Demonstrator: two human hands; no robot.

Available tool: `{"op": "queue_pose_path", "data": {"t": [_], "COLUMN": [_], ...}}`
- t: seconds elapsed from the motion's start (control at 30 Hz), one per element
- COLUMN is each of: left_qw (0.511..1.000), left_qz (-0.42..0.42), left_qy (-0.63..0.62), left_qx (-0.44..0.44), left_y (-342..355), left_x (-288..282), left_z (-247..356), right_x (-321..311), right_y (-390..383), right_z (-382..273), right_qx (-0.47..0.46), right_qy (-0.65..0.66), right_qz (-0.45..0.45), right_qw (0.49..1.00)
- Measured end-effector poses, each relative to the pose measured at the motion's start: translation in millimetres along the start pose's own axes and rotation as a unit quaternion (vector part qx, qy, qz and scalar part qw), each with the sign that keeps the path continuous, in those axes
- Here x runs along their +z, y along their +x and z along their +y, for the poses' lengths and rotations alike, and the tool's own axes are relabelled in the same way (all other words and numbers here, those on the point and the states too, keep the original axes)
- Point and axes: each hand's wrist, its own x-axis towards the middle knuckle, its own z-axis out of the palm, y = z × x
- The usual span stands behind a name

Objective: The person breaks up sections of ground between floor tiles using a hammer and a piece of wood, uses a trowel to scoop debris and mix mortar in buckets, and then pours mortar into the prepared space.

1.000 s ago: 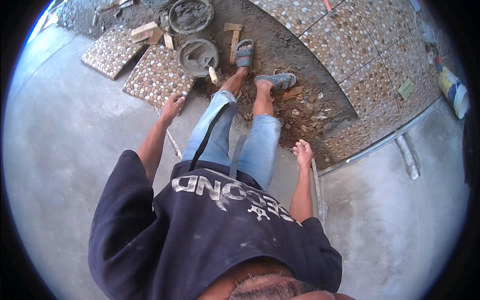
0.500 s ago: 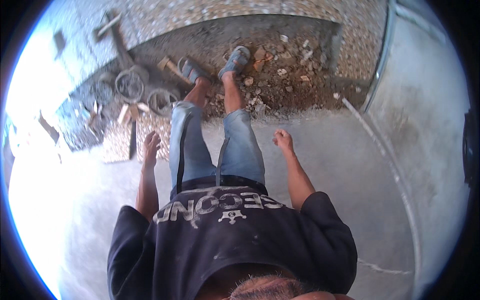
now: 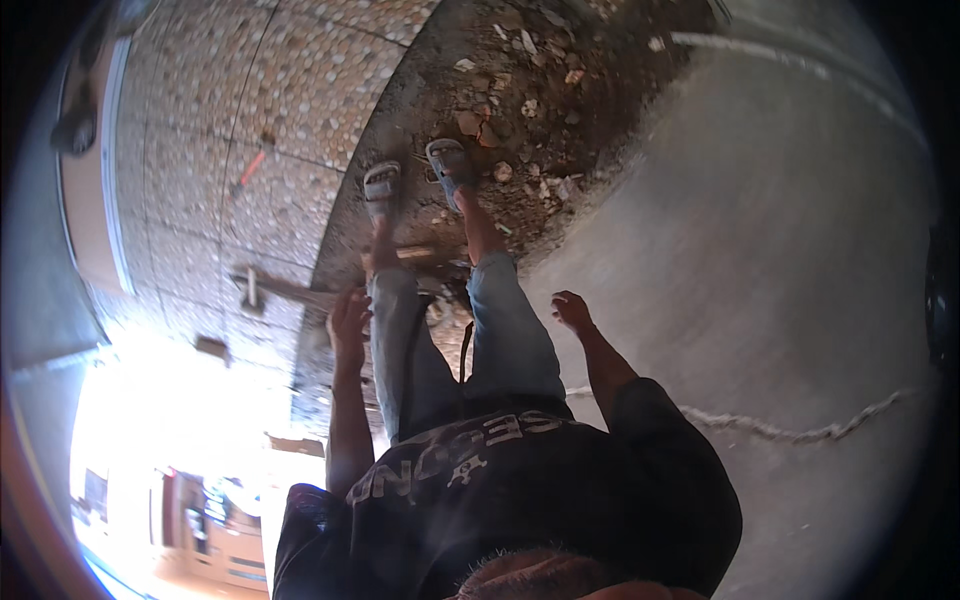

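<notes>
My left hand (image 3: 348,318) hangs beside my left thigh, fingers loose and slightly bent, with nothing visible in it. My right hand (image 3: 568,308) hangs out to the right of my leg over grey concrete (image 3: 720,250), loosely curled with fingers apart, apparently empty. My sandalled feet (image 3: 447,160) are on a dark strip of soil and rubble (image 3: 515,100). It borders pebble-patterned tiles (image 3: 280,90), where a red-handled tool (image 3: 252,170) lies. A wooden piece (image 3: 412,253) lies behind my legs, and a long tool (image 3: 251,289) sits near the tiles' lower edge, too small to identify surely.
A pale-framed doorway or panel (image 3: 90,200) and a wall (image 3: 35,250) are at the far left. Bright daylight washes out the lower left, with wooden items (image 3: 220,560) in it. A rough pale crack (image 3: 830,432) crosses the concrete on the right.
My body and view have swung round: the tiles moved from the upper right to the left, the concrete now fills the right. The buckets are now largely hidden. Both hands still hang at my sides.
</notes>
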Motion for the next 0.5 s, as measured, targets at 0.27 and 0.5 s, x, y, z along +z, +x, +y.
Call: {"op": "queue_pose_path", "data": {"t": [0.27, 0.5], "left_qw": [0.962, 0.904], "left_qz": [-0.136, -0.075], "left_qy": [0.236, 0.403], "left_qx": [-0.018, -0.123], "left_y": [69.2, 86.0], "left_x": [-34.9, -112.7], "left_z": [44.5, 74.0], "right_x": [131.3, 231.6], "right_y": [-43.1, -25.5], "right_z": [118.8, 161.3], "right_qx": [0.138, 0.22], "right_qy": [0.054, 0.083], "right_qz": [0.114, 0.132], "right_qw": [0.982, 0.963]}}
